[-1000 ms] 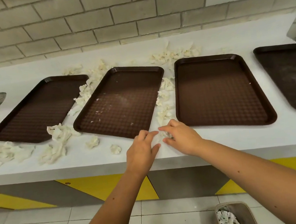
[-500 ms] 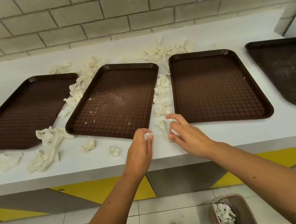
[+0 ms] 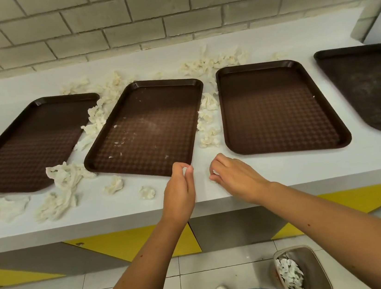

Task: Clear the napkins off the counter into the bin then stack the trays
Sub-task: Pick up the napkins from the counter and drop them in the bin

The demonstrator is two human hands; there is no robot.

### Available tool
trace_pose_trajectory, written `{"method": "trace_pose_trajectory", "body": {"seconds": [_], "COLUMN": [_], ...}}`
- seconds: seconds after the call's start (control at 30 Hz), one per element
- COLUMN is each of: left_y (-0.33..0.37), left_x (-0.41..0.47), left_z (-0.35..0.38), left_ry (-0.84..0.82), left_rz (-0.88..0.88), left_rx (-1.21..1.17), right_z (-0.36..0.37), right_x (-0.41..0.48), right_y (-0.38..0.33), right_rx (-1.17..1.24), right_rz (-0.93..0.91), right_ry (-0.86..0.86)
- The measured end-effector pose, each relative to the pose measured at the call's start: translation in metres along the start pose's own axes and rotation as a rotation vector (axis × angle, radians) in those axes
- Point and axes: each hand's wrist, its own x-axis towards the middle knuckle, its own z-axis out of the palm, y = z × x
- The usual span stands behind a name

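**Scraps pinched at the counter edge, bin off to the right**

Down by our feet, the bin (image 3: 305, 272) sits on the floor tiles to our right, already holding some torn white paper. It is well apart from where we are working, so anything small we carry could flutter to the floor on the way over.

At the front lip of the counter (image 3: 309, 172), our left hand (image 3: 178, 192) has thumb and fingertips closed on a tiny napkin scrap (image 3: 184, 169), and our right hand (image 3: 234, 175) is curled with fingers pinching another white bit (image 3: 213, 172). Both pieces are small; a loose pinch would likely drop them.

Just left lie two little wads (image 3: 114, 184), then a long twisted napkin (image 3: 65, 177) and flatter heaps. The paper looks crumpled, off-white, soft and shredding.

Further back, more clumps (image 3: 207, 117) fill the gap between the second tray (image 3: 148, 128) and third tray (image 3: 276, 106), touching their rims; lifting trays too early could scatter them. Crumbs speckle the second tray. Along the wall lies another drift (image 3: 212, 61). Four trays lie unstacked.
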Motion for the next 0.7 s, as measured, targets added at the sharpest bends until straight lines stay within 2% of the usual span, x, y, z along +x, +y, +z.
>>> {"method": "trace_pose_trajectory", "body": {"seconds": [0.1, 0.17, 0.23, 0.3, 0.4, 0.57, 0.7], "left_y": [0.0, 0.001, 0.004, 0.01, 0.022, 0.055, 0.084], "left_x": [0.001, 0.0, -0.002, -0.003, -0.005, -0.012, -0.023], "left_z": [0.001, 0.003, 0.004, 0.006, 0.01, 0.033, 0.06], "left_ry": [0.029, 0.047, 0.055, 0.049, 0.06, 0.026, -0.011], "left_rz": [0.003, -0.011, -0.002, 0.02, 0.037, 0.065, 0.091], "left_rx": [0.073, 0.099, 0.076, 0.032, -0.009, -0.01, -0.013], "right_z": [0.002, 0.001, -0.003, -0.009, -0.019, -0.038, -0.048], "right_x": [-0.003, -0.004, -0.006, -0.011, -0.027, -0.07, -0.113], "right_y": [-0.002, -0.007, -0.007, 0.0, 0.018, 0.044, 0.065], "right_rx": [-0.081, -0.047, 0.007, -0.045, -0.081, 0.093, 0.286], "right_rz": [-0.009, 0.034, 0.104, 0.148, 0.226, 0.288, 0.347], "right_ry": [-0.002, -0.028, -0.049, -0.045, 0.053, 0.249, 0.32]}}
